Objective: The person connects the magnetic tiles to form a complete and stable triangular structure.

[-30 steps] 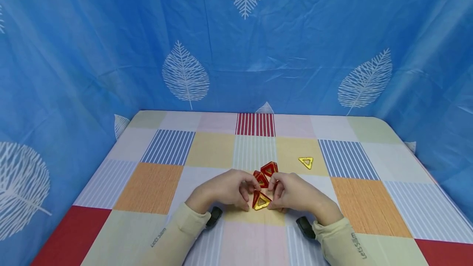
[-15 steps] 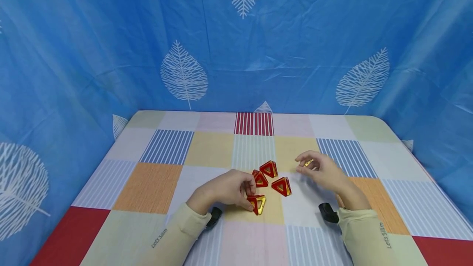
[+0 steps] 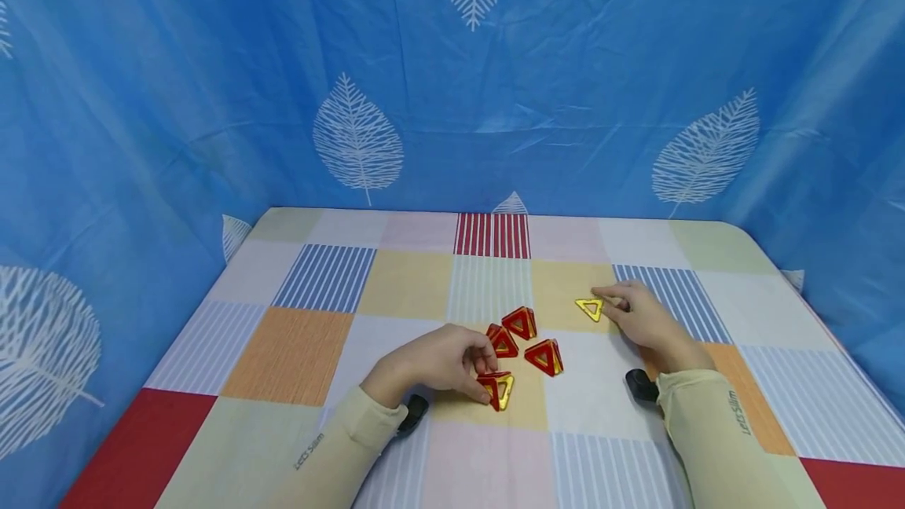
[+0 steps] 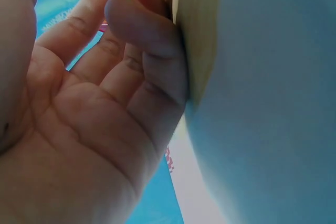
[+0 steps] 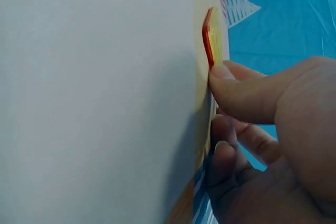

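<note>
My left hand (image 3: 447, 365) rests near the table's middle, thumb and fingers pinching a red and gold piece of joined triangular tiles (image 3: 505, 392). One gold triangular face with an open centre sticks out to the right of the fingertips. In the left wrist view the palm and curled fingers (image 4: 100, 87) fill the left half and hide most of that piece. Farther right, my right hand (image 3: 643, 319) pinches the corner of a single gold triangular tile (image 3: 583, 305) between thumb and finger. The right wrist view shows this tile (image 5: 211, 40) edge-on, with a red edge, at the thumb tip.
Three red triangular pyramids with gold inside, a near-left one (image 3: 503, 342), a far one (image 3: 521, 324) and a right one (image 3: 546, 357), stand between the hands. A patchwork cloth (image 3: 488, 462) covers the table. Blue leaf-print curtains (image 3: 566, 45) hang behind and beside it.
My right hand has left the red and gold piece and reached out to the right, where it now pinches the loose gold tile. The left hand keeps its hold; that piece has turned slightly.
</note>
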### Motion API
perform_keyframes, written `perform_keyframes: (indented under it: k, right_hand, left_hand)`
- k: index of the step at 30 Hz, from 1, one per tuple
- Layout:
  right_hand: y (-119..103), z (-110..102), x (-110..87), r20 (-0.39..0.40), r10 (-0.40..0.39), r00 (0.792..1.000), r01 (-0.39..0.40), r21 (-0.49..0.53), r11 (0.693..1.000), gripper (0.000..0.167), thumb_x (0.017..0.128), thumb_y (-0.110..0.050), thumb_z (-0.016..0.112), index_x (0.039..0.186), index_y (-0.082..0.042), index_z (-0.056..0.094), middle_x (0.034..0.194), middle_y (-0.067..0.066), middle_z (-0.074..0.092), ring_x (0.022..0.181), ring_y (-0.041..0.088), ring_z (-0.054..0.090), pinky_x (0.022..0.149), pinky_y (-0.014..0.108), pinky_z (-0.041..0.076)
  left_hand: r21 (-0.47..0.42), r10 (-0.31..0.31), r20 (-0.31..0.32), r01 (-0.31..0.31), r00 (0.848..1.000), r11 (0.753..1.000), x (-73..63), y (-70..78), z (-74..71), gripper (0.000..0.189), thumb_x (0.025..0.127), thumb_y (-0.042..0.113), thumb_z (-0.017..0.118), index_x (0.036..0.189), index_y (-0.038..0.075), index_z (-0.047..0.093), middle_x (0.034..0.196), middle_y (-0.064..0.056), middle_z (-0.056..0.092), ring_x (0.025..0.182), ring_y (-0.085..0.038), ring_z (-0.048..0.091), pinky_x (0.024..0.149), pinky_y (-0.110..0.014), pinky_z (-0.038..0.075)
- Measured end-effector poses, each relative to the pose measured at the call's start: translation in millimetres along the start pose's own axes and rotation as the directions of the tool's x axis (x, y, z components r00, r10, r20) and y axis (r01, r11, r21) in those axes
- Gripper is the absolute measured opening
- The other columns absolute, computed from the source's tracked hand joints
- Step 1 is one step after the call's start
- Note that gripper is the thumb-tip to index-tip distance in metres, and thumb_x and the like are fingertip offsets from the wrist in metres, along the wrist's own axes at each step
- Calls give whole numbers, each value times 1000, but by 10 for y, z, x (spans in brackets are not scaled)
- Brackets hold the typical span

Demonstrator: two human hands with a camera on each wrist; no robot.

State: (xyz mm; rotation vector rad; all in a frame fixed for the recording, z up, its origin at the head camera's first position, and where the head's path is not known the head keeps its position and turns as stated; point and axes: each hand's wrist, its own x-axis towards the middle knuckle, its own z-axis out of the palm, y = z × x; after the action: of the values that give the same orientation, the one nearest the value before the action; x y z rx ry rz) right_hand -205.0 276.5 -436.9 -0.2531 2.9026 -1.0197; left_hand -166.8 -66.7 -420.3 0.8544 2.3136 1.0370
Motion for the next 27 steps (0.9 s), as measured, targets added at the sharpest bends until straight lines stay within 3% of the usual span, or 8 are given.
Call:
perform_keyframes:
  k: [6, 11, 15, 19, 23, 27]
  right_hand:
    - [7, -9, -6, -27, -13, 1000, 12, -30, 999, 19, 96, -7, 67, 112, 2, 73, 114, 23, 56, 91, 31, 50, 73, 40, 44]
    - [-44, -9, -44, -28, 17, 999, -18, -40, 999, 20, 98, -11, 67, 114, -1, 73, 111, 19, 62, 95, 32, 53, 79, 46, 45]
    - [-140, -14, -120, 0, 91, 996, -91, 85, 992, 27, 99, -19, 67, 121, -2, 71, 116, 17, 65, 105, 32, 55, 85, 42, 48]
    - [-279, -46, -184, -13, 59, 998, -56, 164, 985, 35, 98, -28, 69, 122, -3, 71, 119, 15, 68, 111, 32, 59, 85, 38, 51]
    - [-436, -95, -221, -56, -17, 998, 24, 124, 992, 36, 96, -36, 70, 117, -7, 75, 114, 11, 72, 104, 28, 67, 81, 38, 53]
    - [-586, -131, -269, -15, -60, 998, 62, 161, 985, 29, 93, -31, 75, 111, -9, 78, 107, 6, 74, 96, 22, 70, 78, 34, 56]
  left_hand:
    - [-3, 0, 4, 0, 1000, 1000, 8, 11, -1, 27, 75, 14, 91, 90, 17, 68, 80, 0, 62, 68, -7, 53, 63, -22, 46]
    - [-3, -8, -5, 8, 1000, 1000, 2, 16, -4, 28, 75, 14, 91, 89, 17, 68, 79, 1, 62, 68, -8, 53, 64, -22, 46]
    - [-10, -16, -7, 16, 1000, 1000, 2, 6, 4, 27, 75, 14, 91, 89, 16, 68, 79, 1, 62, 68, -8, 53, 63, -22, 46]
    - [-4, -10, -9, 10, 1000, 1000, 10, -9, 7, 27, 75, 15, 91, 89, 17, 68, 79, 1, 62, 68, -8, 53, 63, -23, 46]
    - [4, -1, -14, 1, 1000, 1000, 17, -19, 2, 27, 76, 16, 91, 89, 18, 68, 79, 2, 61, 68, -8, 53, 64, -23, 46]
    - [14, -9, -31, 9, 999, 1000, 21, -30, -2, 26, 76, 16, 91, 89, 18, 68, 77, 4, 60, 68, -8, 53, 64, -23, 46]
